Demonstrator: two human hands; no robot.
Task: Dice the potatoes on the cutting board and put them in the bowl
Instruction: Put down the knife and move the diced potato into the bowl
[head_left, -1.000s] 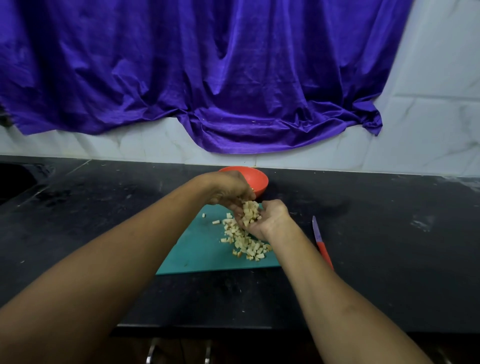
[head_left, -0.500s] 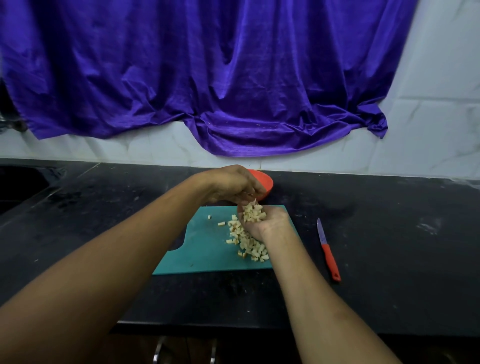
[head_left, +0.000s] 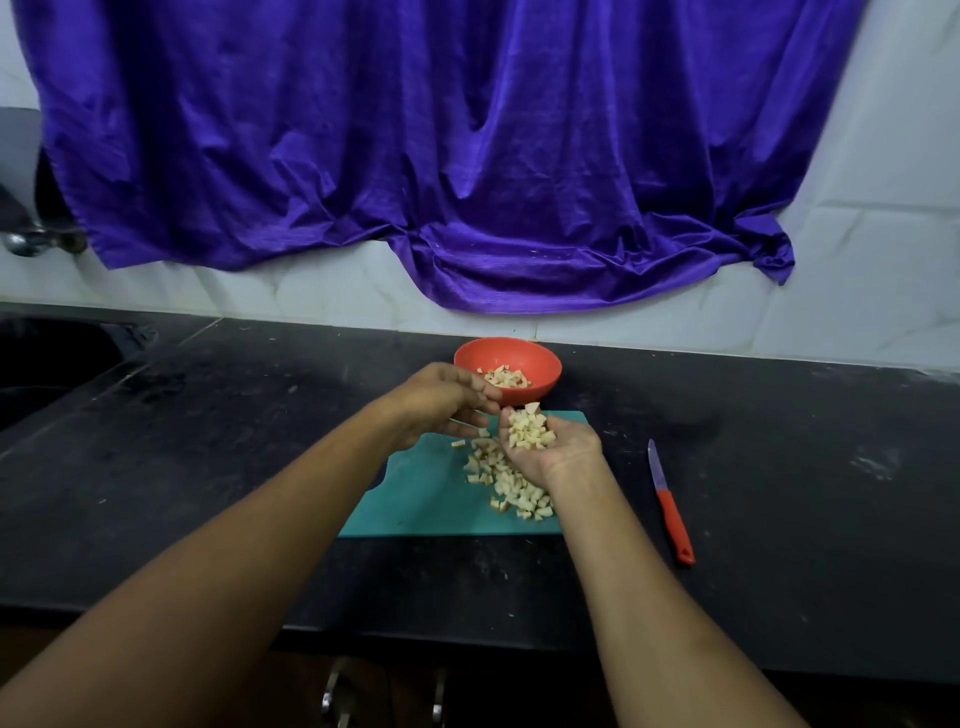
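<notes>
The left hand (head_left: 441, 400) hovers at the near-left rim of the round orange-red plastic bowl (head_left: 543, 364), its fingers (head_left: 480, 397) loosely bent and, as far as shows, holding nothing. Below it, a loose pile of potato dice (head_left: 506, 483) lies on the teal plastic cutting board (head_left: 415, 499). Just right of that, the right hand (head_left: 558, 452) is palm-up, cupping a heap of pale diced potato cubes (head_left: 527, 428). The bowl, with some dice inside, sits straight ahead of its fingertips past the board's far edge, so tipping forward looks likely, while the red-handled paring knife (head_left: 670, 504) lies apart on the black desk (head_left: 779, 493).
</notes>
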